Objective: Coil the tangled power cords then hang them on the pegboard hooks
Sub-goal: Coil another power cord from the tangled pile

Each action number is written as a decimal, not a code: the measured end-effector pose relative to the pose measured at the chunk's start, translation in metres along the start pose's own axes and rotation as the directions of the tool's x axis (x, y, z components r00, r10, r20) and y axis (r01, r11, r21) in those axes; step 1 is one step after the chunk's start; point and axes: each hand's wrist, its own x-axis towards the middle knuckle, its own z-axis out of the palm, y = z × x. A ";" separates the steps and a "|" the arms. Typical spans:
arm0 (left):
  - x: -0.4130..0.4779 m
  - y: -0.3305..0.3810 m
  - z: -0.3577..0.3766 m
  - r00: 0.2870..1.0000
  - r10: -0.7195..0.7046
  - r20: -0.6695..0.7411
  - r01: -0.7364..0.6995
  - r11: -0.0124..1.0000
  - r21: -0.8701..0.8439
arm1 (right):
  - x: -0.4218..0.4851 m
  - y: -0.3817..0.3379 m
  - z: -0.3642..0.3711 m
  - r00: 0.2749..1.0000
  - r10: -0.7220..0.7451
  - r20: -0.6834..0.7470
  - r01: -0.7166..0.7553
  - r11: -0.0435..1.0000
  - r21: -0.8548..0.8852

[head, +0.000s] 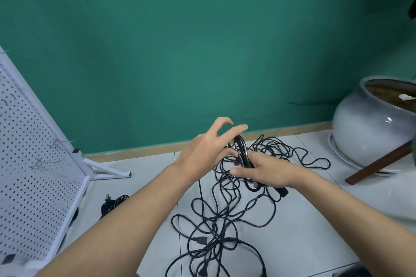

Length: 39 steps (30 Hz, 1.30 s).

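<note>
A tangle of black power cords (pixel 222 227) sprawls over the white floor in front of me. My right hand (pixel 267 172) grips a small coil of black cord (pixel 243 153) held upright above the tangle. My left hand (pixel 209 146) is just left of the coil, fingers spread, its lower fingers touching the loops. The white pegboard (pixel 29 175) leans at the left, with wire hooks (pixel 56 143) on its face. A second bundle of black cord (pixel 112 203) lies on the floor beside the pegboard's frame.
A large grey ceramic plant pot (pixel 369 128) stands at the right on a white saucer, with a dark wooden strut (pixel 380 164) leaning against it. A green wall with a wooden skirting runs behind. The pegboard's white foot (pixel 108 172) juts onto the floor.
</note>
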 end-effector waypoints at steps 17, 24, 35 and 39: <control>0.002 -0.012 0.013 0.997 0.008 -0.076 0.009 0.975 0.222 | 0.007 0.007 0.001 0.994 0.075 -0.081 -0.075 0.997 0.004; -0.012 -0.023 0.008 0.875 -0.448 0.183 0.476 0.731 -0.488 | 0.007 0.027 0.000 0.982 0.096 -0.162 -0.058 0.973 0.224; -0.007 -0.024 0.006 0.870 -0.418 0.262 0.491 0.678 -0.547 | 0.010 0.022 0.007 0.995 0.050 -0.090 -0.031 0.978 0.208; -0.008 -0.027 0.006 0.868 -0.368 0.333 0.491 0.733 -0.470 | 0.012 0.024 0.008 0.986 0.072 -0.149 -0.030 0.963 0.266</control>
